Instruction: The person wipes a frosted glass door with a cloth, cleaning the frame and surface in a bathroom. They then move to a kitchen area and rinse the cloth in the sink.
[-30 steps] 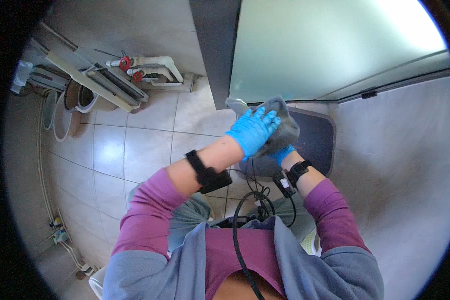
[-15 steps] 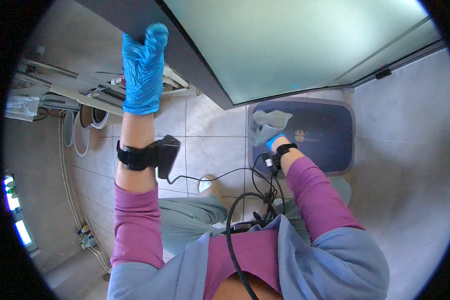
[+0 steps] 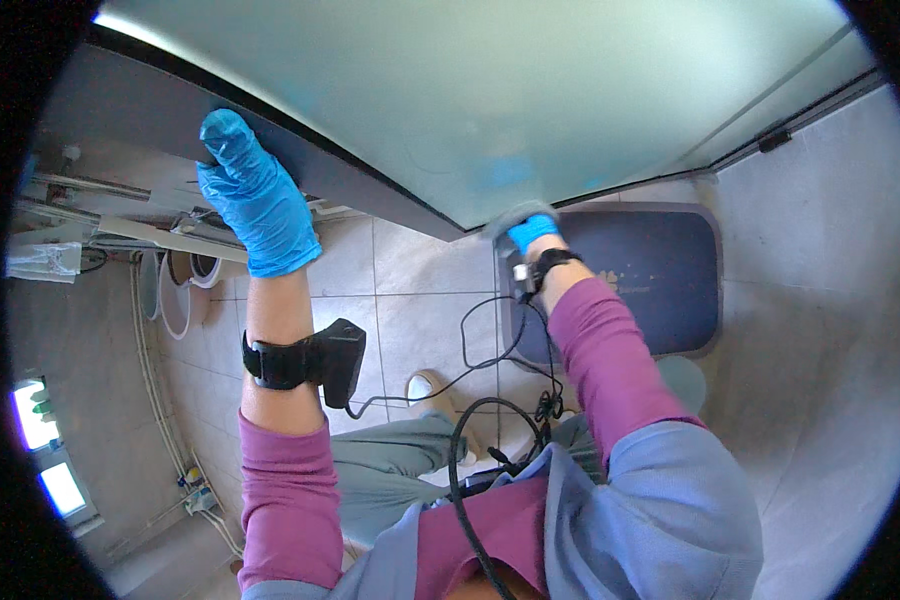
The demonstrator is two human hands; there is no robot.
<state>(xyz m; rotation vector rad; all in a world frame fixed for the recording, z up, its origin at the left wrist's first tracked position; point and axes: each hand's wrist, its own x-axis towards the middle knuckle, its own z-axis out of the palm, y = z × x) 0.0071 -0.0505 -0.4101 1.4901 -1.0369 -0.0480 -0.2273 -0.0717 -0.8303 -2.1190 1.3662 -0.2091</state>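
Note:
My left hand (image 3: pixel 257 195), in a blue glove, grips the dark frame edge of a frosted glass door (image 3: pixel 530 100). Its thumb lies on the frame's face, and the fingers are partly hidden behind the edge. A grey cloth (image 3: pixel 506 218), blurred at its rim, is in my right hand (image 3: pixel 533 232), also gloved in blue. That hand is up close to the glass near the door's corner, above the dark mat; the fingers are largely hidden by the cloth. Whether the cloth touches the glass, I cannot tell.
A dark blue mat (image 3: pixel 660 270) lies on the tiled floor (image 3: pixel 420 265). Pale basins (image 3: pixel 180 300) and pipes (image 3: pixel 145 370) are at the left, by a wall. A grey wall (image 3: pixel 820 260) stands at the right. Black cables (image 3: pixel 470 365) hang between my arms.
The door's free edge has swung left and nearer, with my left hand on it. My right hand has moved from above the mat leftward and up to the glass, carrying the cloth.

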